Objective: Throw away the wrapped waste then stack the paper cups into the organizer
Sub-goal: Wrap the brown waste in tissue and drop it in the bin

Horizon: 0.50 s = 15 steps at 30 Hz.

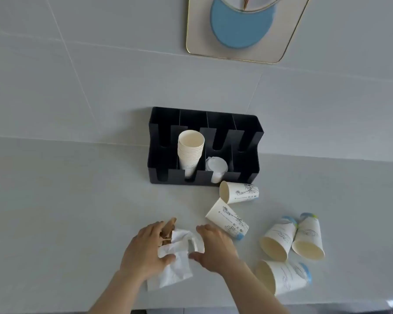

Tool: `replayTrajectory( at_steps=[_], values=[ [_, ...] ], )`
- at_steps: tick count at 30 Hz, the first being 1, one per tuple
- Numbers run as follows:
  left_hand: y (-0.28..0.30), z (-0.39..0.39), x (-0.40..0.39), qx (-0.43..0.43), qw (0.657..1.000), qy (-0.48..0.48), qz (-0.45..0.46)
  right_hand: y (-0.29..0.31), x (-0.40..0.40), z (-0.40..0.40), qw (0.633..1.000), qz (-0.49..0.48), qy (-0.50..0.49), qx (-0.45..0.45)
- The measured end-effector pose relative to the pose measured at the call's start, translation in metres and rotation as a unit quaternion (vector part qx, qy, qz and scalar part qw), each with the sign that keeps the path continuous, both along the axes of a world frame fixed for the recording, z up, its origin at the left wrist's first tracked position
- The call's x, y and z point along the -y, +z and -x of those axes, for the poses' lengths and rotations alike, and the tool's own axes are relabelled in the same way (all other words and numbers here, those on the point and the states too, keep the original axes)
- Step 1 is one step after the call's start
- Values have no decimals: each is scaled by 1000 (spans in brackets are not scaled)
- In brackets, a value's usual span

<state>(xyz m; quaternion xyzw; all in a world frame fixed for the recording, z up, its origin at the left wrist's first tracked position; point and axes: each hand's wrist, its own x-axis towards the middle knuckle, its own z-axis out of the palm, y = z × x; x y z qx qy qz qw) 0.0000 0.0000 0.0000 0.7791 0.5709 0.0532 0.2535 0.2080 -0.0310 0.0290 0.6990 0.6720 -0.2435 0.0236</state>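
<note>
A crumpled white tissue (176,261) with brown scraps (168,230) lies near the counter's front edge. My left hand (145,250) presses its left side, fingers over the scraps and thumb on the paper. My right hand (213,245) pinches the tissue's right edge. The black organizer (159,159) stands against the wall, holding a stack of paper cups (190,148) in its second slot and white lids (216,165) in the third. Several loose paper cups lie on their sides to the right: one (239,192) by the organizer, one (228,219) beside my right hand, others (292,237) farther right.
A grey counter (66,211) meets a tiled wall behind the organizer. A framed picture (243,30) with a blue disc hangs above. The counter's front edge runs just below my forearms.
</note>
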Motion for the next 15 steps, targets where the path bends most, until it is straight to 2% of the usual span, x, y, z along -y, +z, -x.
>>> replayTrajectory(
  at_steps=[3,6,10,15],
  values=[
    [-9,4,6,-7,999,-33,33,-13,-1,9,1000,15,-21,-11],
    [-22,5,12,-17,999,-40,21,-29,1,20,998,30,-55,-27],
    [-34,7,16,-68,997,-9,-20,-46,6,34,992,29,-108,-56],
    [-42,0,18,-49,998,38,25,-53,1,44,982,32,-162,-88]
  ],
)
